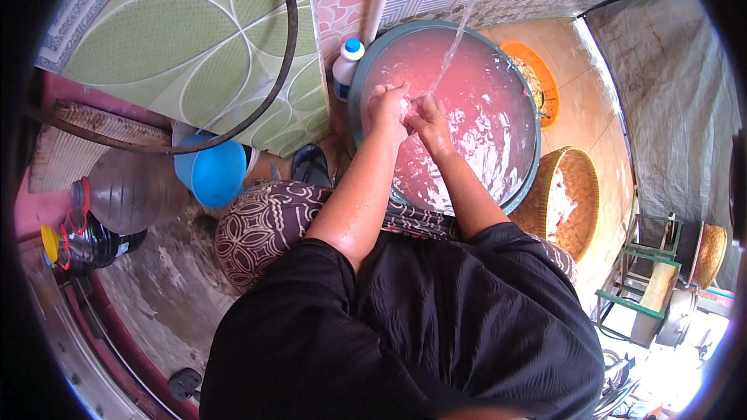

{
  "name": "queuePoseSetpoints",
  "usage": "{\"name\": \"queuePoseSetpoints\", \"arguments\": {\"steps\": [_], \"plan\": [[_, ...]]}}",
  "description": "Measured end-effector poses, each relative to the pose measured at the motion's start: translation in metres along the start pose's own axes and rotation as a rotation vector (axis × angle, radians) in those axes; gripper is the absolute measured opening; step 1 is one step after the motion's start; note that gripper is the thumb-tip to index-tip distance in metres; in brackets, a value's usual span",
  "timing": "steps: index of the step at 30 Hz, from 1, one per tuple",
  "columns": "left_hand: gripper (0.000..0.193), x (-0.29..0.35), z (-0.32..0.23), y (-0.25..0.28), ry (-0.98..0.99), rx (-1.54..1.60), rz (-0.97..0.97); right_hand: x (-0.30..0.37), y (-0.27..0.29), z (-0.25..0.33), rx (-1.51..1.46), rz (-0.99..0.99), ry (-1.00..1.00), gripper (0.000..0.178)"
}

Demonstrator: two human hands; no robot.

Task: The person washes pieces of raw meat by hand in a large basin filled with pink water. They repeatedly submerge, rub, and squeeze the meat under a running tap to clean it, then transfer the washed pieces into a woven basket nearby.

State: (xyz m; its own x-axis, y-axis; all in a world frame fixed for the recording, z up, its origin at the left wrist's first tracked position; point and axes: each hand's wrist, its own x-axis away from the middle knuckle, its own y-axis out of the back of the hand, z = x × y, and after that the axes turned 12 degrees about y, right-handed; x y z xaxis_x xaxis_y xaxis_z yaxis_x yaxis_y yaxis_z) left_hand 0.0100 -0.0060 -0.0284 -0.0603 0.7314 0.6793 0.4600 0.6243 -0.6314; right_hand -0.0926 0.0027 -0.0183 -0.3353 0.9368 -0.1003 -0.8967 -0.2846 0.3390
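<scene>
My left hand (389,109) and my right hand (431,126) meet over a large round tub (356,93) of pinkish water. A small pale, wet piece (405,107) that looks like raw meat lies between them. My left hand is closed around it, its underside hidden by the fingers. Against its side, my right fingers are bent and pinch at the same piece. A thin stream of water (461,35) falls into the tub just beyond my right hand. Glare on the water hides what lies below.
A white bottle with a blue cap (348,68) stands at the tub's left. To the right are an orange colander (551,101) with small bits and a woven basket (580,218) holding pale pinkish pieces. A blue bucket (218,173) and large plastic bottles (136,190) sit left. A dark hose (289,39) hangs there.
</scene>
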Motion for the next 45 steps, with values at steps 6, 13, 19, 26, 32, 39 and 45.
{"name": "queuePoseSetpoints", "arguments": {"steps": [6,13,19,26,32,39,45], "plan": [[0.027,0.009,-0.003,-0.008,0.069,0.011,0.027,-0.006,0.007,-0.023,-0.390,0.002,-0.095,0.009],[0.024,-0.001,0.002,-0.004,0.015,0.061,0.014,-0.003,0.008,-0.014,-0.137,0.068,0.030,0.008],[0.023,0.015,-0.004,-0.015,-0.019,0.100,-0.074,0.002,0.006,-0.016,0.185,0.115,0.133,0.007],[0.022,-0.001,-0.004,-0.005,-0.102,0.136,-0.010,0.013,0.006,-0.003,0.617,0.064,0.438,0.009],[0.023,0.002,-0.008,-0.011,-0.073,0.166,-0.083,0.016,0.021,0.005,0.575,-0.149,0.362,0.009],[0.022,0.003,-0.003,-0.008,-0.010,0.096,0.092,0.008,0.003,0.033,0.605,-0.084,0.149,0.035],[0.024,0.022,0.000,-0.016,-0.011,0.059,-0.085,0.001,0.006,0.020,0.655,0.006,0.047,0.033]]}}
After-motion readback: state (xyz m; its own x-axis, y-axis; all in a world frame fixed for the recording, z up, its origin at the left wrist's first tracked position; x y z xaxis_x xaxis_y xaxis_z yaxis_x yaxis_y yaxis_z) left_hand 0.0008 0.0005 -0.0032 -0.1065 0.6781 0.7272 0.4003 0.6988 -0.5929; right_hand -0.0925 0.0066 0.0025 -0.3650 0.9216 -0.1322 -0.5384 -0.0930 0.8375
